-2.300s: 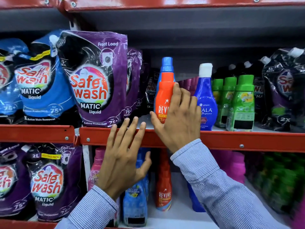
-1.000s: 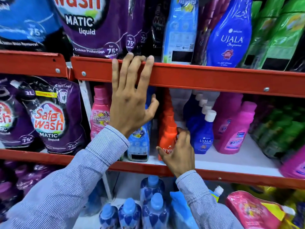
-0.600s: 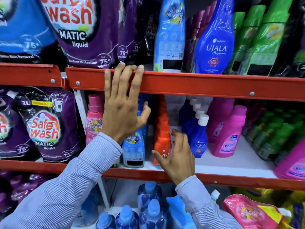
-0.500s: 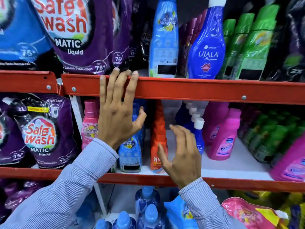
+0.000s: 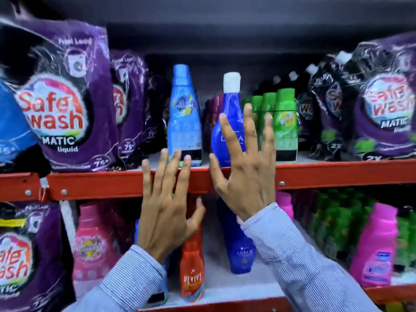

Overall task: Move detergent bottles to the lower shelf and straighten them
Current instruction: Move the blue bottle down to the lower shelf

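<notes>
We have both arms raised in front of us, each in a light blue, finely striped shirt sleeve, backs of the hands facing us. Our left hand (image 5: 167, 212) is flat and open, fingers (image 5: 165, 167) pointing up and slightly spread, thumb out to the right. Our right hand (image 5: 244, 174) sits a little higher and just beside it, also empty, fingers (image 5: 249, 129) splayed wide and stretched upward, thumb angled left toward the other hand.
</notes>
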Motion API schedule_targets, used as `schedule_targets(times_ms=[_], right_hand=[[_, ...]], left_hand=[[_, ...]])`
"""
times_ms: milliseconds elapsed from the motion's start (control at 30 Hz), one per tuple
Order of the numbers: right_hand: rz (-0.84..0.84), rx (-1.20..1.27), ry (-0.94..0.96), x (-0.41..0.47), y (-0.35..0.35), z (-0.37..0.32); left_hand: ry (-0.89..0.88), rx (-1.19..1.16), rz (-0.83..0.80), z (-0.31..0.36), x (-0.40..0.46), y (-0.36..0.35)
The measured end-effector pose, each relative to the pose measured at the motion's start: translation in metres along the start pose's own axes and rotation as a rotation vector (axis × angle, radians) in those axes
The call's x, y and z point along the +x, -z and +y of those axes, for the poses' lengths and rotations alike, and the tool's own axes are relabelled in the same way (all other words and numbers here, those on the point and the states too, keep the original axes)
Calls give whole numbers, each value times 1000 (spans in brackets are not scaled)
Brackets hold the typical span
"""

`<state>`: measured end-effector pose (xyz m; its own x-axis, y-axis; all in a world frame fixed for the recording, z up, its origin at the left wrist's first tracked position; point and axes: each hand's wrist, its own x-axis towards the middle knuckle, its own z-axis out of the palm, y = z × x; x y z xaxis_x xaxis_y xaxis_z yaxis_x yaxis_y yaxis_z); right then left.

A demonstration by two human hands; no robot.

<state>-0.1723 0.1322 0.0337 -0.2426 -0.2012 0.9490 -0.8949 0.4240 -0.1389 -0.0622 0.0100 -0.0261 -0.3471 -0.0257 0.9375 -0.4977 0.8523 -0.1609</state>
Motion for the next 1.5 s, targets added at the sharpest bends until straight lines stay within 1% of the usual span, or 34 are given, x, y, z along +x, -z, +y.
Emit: schedule_targets(times_ms=[133, 233, 300, 467, 633, 767, 900, 1033, 1167, 1300, 1367, 1500], right_hand=[[-65, 109, -63, 25, -7, -3], [-77, 161, -117, 30, -10, -5], [-55, 179, -126, 32, -11, -5], [40, 278, -106, 37, -8, -3], [265, 376, -38, 46, 27, -2], [311, 413, 24, 30, 60, 9], [245, 405, -30, -14, 73, 27], [119, 363, -124, -72, 66, 47], [-65, 385, -243, -129, 38, 64], [-205, 411, -332, -170, -1, 77], [-254, 416, -373, -183, -20, 80], [-316, 351, -393, -199, -48, 80]], left_hand=[[-6, 12, 10, 7, 3, -9], [-6, 35, 33, 7, 1, -12], [-11, 51, 41, 7, 1, -13], [-26, 76, 52, 5, 0, -16], [-22, 70, 67, 6, 0, -16], [-11, 57, 77, 7, -1, -16], [13, 52, 90, 9, -2, -18], [37, 44, 101, 11, -2, -21], [59, 62, 125, 13, -1, -23], [71, 60, 139, 15, 0, -25], [73, 59, 137, 15, 1, -26], [67, 64, 138, 13, 1, -26]])
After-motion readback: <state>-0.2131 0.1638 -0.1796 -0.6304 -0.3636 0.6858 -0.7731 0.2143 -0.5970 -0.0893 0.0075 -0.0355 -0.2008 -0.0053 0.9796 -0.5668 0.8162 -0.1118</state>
